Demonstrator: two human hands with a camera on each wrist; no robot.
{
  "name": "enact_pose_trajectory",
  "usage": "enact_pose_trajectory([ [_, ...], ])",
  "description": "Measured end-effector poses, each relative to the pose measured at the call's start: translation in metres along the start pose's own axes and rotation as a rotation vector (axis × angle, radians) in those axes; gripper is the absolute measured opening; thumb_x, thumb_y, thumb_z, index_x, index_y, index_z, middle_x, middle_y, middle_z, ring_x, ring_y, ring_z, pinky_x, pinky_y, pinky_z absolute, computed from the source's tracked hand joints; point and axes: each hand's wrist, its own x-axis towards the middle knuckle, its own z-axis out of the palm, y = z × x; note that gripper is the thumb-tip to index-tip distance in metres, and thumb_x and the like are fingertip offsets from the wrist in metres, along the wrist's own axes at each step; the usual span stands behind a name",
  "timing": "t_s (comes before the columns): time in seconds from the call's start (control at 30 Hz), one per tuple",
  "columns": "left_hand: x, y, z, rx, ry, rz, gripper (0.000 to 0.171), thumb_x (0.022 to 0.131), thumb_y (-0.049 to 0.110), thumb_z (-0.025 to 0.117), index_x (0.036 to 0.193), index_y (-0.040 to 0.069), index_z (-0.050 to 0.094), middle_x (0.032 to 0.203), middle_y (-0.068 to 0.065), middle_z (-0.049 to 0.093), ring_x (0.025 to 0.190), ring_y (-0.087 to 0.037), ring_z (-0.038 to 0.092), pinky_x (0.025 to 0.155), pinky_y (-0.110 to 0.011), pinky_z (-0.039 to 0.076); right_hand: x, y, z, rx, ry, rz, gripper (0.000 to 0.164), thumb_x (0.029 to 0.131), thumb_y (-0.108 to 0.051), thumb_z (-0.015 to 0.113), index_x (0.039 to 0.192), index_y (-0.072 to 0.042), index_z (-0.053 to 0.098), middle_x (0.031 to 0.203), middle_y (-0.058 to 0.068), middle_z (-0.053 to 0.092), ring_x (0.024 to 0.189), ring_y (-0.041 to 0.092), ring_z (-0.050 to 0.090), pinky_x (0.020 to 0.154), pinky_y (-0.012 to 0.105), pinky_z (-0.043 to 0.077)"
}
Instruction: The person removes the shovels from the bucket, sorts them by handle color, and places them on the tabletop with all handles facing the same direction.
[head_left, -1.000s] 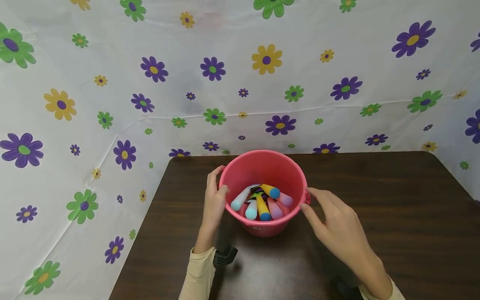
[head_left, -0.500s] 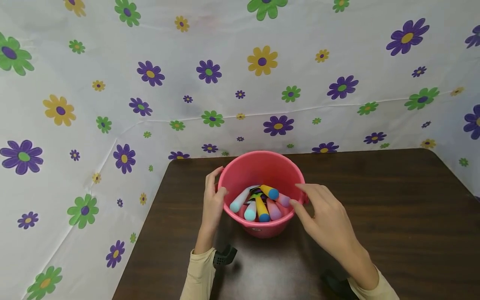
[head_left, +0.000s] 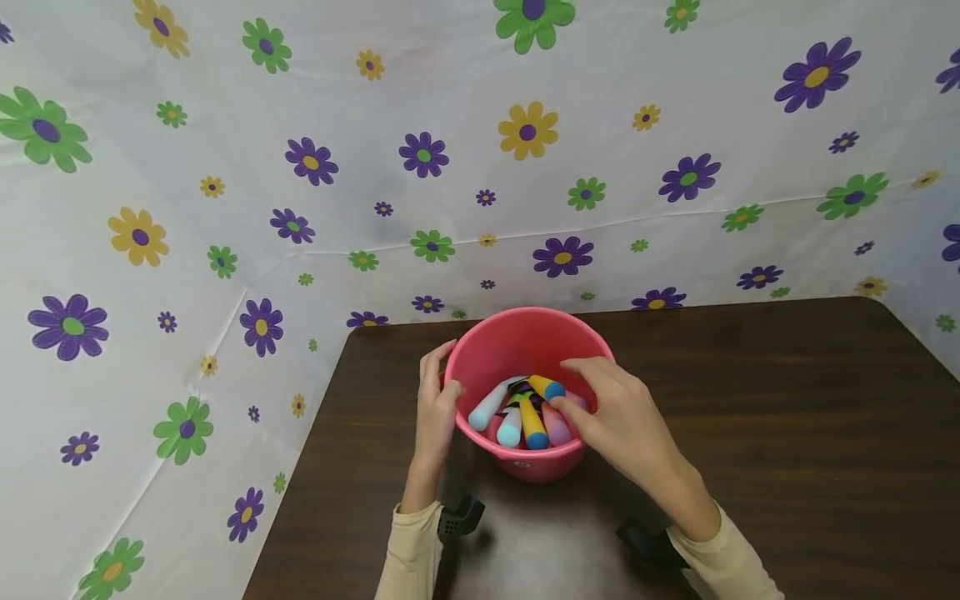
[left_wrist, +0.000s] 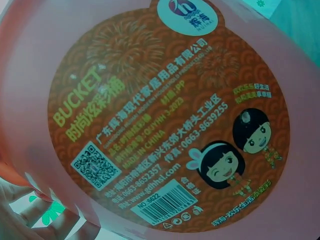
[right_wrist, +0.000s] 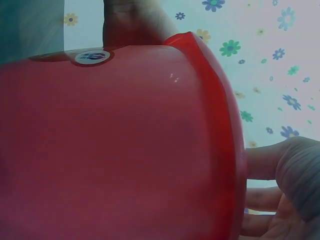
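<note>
Right hand (head_left: 626, 414) (partly) in bucket (head_left: 536, 469).

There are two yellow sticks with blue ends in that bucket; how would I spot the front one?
Find the dark table, then the pink bucket. Inside, look toward the near side. The front yellow stick lies between a pale blue stick and a pink stick; the other yellow stick lies farther back, by the right hand.

White backdrop (head_left: 450, 83) with purple, green and yellow flowers (head_left: 528, 132) behind a dark brown wood-grain table (head_left: 772, 400).
</note>
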Motion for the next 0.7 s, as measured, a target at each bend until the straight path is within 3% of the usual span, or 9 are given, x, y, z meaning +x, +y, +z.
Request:
enact_pose_trajectory([
  [0.27,0.000,-0.003,0.002,-0.010,0.003,0.017,0.056,0.089,0.003,0.050,0.145,0.007,0.052,0.142,-0.011,0.047,0.121,-0.033,0.053,0.095,-0.045,0.054,0.010,-0.004,0.010,0.029,-0.105,0.065,0.047,0.074,-0.003,0.089,0.118,0.002,0.072,0.113,0.014,0.072,0.098,0.030,0.068,0.077,0.047,0.062],
  [0.5,0.000,-0.003,0.003,-0.014,0.003,0.023,0.057,0.088,0.004,0.051,0.145,0.006,0.051,0.143,-0.011,0.047,0.123,-0.033,0.051,0.097,-0.049,0.054,0.015,0.000,0.015,0.023,-0.140,0.101,0.042,0.074,0.001,0.088,0.113,0.004,0.073,0.111,0.014,0.072,0.101,0.032,0.069,0.078,0.048,0.062],
  [0.7,0.001,-0.003,0.002,-0.011,0.011,0.019,0.058,0.087,0.004,0.052,0.144,0.006,0.052,0.141,-0.012,0.047,0.123,-0.034,0.051,0.097,-0.053,0.053,0.016,0.002,0.015,0.030,-0.188,0.087,0.040,0.074,0.002,0.088,0.112,0.004,0.075,0.110,0.014,0.074,0.098,0.031,0.070,0.077,0.046,0.062],
])
